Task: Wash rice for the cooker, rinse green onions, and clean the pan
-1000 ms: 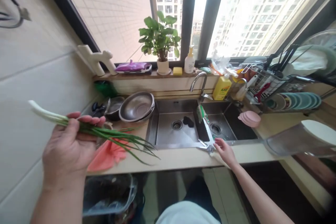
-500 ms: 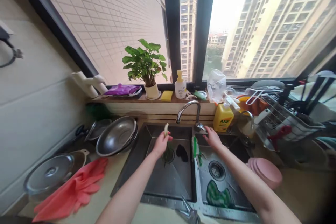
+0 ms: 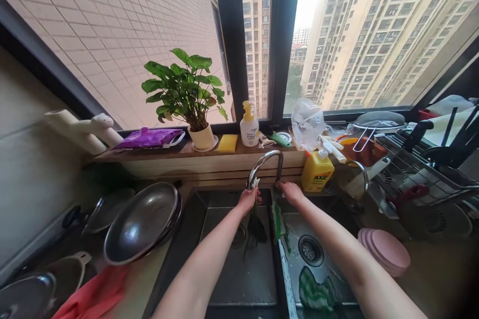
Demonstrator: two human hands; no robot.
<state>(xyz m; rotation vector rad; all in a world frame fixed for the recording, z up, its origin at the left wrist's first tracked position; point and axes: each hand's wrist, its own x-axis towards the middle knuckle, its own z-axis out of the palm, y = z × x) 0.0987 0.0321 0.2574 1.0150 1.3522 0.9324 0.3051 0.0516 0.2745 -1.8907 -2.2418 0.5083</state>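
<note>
Over the left basin of the steel sink (image 3: 239, 296), my left hand (image 3: 248, 201) is closed around scallions (image 3: 255, 212). Their white ends point up close to the faucet spout, and the thin green leaves hang down into the basin. A dark patch behind the leaves is hard to make out. The curved chrome faucet (image 3: 265, 156) stands at the back of the sink. My right hand (image 3: 292, 192) has its fingers closed at the foot of the faucet, on the faucet handle, which they mostly cover. Any running water cannot be made out.
A green-striped cloth (image 3: 314, 289) lies in the right basin; another cloth (image 3: 277, 222) hangs over the divider. Left are a wok (image 3: 142, 224) and red gloves (image 3: 99, 294). A yellow detergent bottle (image 3: 317, 172), pink bowls (image 3: 387, 249) and a dish rack (image 3: 430, 169) stand right.
My left hand has moved right with the scallions, to beneath the faucet spout. My right hand has shifted left with the handle, to the faucet's foot. The camera view has moved closer.
</note>
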